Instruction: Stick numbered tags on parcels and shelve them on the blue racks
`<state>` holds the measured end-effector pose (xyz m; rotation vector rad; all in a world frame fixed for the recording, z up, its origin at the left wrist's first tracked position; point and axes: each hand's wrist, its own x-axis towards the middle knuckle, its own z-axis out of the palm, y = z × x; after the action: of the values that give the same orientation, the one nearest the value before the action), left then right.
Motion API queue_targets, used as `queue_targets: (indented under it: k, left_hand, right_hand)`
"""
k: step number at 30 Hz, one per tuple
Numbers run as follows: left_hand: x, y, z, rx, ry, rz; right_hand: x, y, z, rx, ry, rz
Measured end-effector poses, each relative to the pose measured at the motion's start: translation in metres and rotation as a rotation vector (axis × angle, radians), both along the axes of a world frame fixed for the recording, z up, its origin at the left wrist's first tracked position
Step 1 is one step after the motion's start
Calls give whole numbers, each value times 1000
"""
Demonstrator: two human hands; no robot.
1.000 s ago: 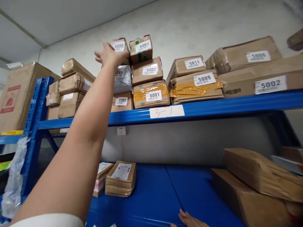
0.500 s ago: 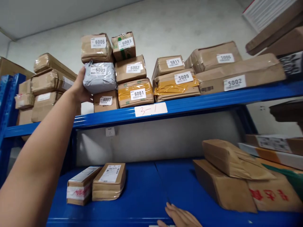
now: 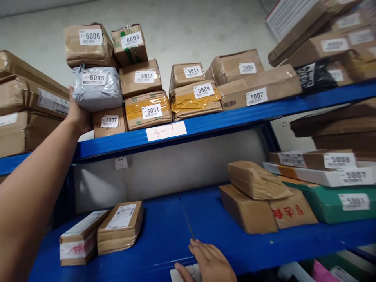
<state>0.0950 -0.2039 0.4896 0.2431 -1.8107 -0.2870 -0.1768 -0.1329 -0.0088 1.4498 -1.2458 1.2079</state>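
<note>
My left hand (image 3: 78,115) reaches up to the top shelf and cups the left end of a grey plastic-wrapped parcel (image 3: 98,96) labelled 6005. Some of its fingers are hidden behind the parcel. A brown box (image 3: 72,53) labelled 6006 rests on the grey parcel, and a smaller box (image 3: 101,130) labelled 6007 is beneath it. Beside them are stacked boxes labelled 6003 (image 3: 133,53), 6002 (image 3: 129,82) and 6001 (image 3: 133,115). Lower down, my right hand (image 3: 213,260) lies at the front edge of the lower shelf, thumb apart from the fingers, over a white label (image 3: 177,275).
A blue beam (image 3: 205,123) with a "3-1" tag (image 3: 167,131) fronts the upper shelf. Two cartons (image 3: 78,241) stand left on the lower shelf (image 3: 164,227); brown parcels (image 3: 246,211) and a green box (image 3: 321,199) lie right. More boxes (image 3: 38,129) stand at upper left.
The view has swung right, so the shelves sit further left and more labelled boxes show at right. My left hand stays at the grey parcel; more of my right hand shows.
</note>
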Motion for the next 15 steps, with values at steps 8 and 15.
queue_targets:
  k: [8, 15]
  left_hand:
    - [-26, -4, 5, -115, -54, -111]
    - [-31, 7, -10, 109, -39, -183]
  right_hand:
    - [15, 1, 3, -33, -153, 52]
    - [28, 19, 21, -13, -311, 150]
